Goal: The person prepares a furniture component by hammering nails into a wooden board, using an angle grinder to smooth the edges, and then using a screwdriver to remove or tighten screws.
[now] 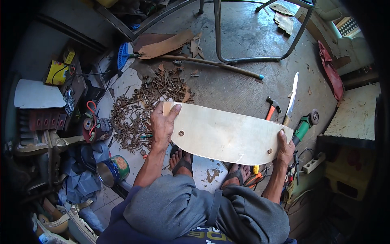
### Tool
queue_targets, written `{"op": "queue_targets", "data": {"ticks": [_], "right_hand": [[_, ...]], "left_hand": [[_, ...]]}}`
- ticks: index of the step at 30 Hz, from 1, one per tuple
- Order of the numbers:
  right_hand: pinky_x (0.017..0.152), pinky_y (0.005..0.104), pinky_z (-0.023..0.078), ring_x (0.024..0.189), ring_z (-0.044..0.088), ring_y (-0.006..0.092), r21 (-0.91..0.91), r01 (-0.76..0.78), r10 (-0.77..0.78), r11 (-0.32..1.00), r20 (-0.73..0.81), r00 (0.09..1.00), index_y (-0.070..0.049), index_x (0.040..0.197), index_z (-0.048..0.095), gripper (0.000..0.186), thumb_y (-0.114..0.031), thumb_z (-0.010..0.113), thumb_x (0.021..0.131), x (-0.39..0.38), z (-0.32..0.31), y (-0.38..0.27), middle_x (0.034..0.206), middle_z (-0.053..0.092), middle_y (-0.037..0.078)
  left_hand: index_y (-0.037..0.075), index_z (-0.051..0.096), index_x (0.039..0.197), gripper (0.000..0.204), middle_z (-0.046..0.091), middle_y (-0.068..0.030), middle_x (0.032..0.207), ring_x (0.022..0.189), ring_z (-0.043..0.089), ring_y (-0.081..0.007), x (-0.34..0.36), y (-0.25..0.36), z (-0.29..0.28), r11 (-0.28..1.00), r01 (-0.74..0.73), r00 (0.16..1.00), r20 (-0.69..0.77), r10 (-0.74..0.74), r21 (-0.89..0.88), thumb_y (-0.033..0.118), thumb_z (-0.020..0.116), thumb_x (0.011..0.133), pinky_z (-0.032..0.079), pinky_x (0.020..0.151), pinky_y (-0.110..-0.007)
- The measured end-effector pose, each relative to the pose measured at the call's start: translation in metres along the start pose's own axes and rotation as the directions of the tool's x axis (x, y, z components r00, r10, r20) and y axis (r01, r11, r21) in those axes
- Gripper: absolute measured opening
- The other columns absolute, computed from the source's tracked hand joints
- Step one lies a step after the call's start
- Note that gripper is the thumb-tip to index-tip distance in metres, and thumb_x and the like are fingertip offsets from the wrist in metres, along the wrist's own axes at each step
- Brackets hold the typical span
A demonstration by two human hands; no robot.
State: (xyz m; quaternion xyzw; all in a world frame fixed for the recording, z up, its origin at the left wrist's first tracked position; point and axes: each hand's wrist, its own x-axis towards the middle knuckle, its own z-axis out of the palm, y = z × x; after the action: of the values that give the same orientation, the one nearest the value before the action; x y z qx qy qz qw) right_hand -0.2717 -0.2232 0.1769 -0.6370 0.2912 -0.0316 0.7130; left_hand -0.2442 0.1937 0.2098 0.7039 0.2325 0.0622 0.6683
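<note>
A long, pale plywood panel (223, 132) with a curved lower edge is held level above my feet. Near each end it has a small dark-rimmed hole or fitting. My left hand (163, 122) grips its left end, thumb on top and the other fingers hidden beneath. At the opposite end my right hand (285, 147) holds on the same way, thumb over the face. Just beyond the right end lie a claw hammer (271, 110) with an orange handle, a long knife (292, 95) and a green angle grinder (302, 128).
A heap of rusty screws (142, 107) covers the floor at left. A broom (203, 61) with a blue head lies beyond it, near a metal chair frame (252, 60). An open tin can (113, 171) lies on its side by my left forearm. A power strip (315, 162) sits at right.
</note>
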Motion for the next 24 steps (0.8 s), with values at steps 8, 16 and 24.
{"op": "queue_targets", "data": {"ticks": [8,16,24], "right_hand": [[0.071,0.0284,0.054,0.075,0.067,0.0133,-0.029,-0.062,0.061,0.998,-0.023,0.998,0.001,0.112,0.069,0.038,-0.030,0.077,0.092,-0.002,0.010,-0.008,0.093,0.071,0.005],[0.064,0.0287,0.053,0.069,0.067,0.0131,-0.046,-0.133,0.134,0.990,0.038,0.990,0.004,0.103,0.072,0.035,-0.029,0.076,0.093,-0.001,0.015,-0.019,0.087,0.073,0.008],[0.061,0.0291,0.052,0.066,0.065,0.0127,-0.189,-0.259,0.292,0.947,0.175,0.940,0.004,0.102,0.069,0.036,-0.032,0.071,0.096,0.010,0.043,-0.023,0.085,0.071,0.007]], "left_hand": [[-0.001,0.065,0.103,0.022,0.070,-0.0040,0.089,0.076,0.064,-0.0108,0.001,-0.008,0.002,0.997,0.045,0.998,-0.032,-0.047,-0.066,0.016,0.076,0.095,0.053,0.067,-0.027],[-0.005,0.057,0.123,0.043,0.069,-0.0150,0.104,0.097,0.067,-0.0232,0.000,-0.017,-0.004,0.937,-0.055,0.997,-0.027,0.069,0.346,0.027,0.072,0.098,0.054,0.089,-0.037],[0.007,0.031,0.158,0.107,0.036,-0.0242,0.158,0.147,0.033,-0.0467,-0.060,0.062,0.075,0.510,-0.817,0.413,0.890,0.193,0.269,0.064,0.077,0.080,0.027,0.121,-0.057]]}}
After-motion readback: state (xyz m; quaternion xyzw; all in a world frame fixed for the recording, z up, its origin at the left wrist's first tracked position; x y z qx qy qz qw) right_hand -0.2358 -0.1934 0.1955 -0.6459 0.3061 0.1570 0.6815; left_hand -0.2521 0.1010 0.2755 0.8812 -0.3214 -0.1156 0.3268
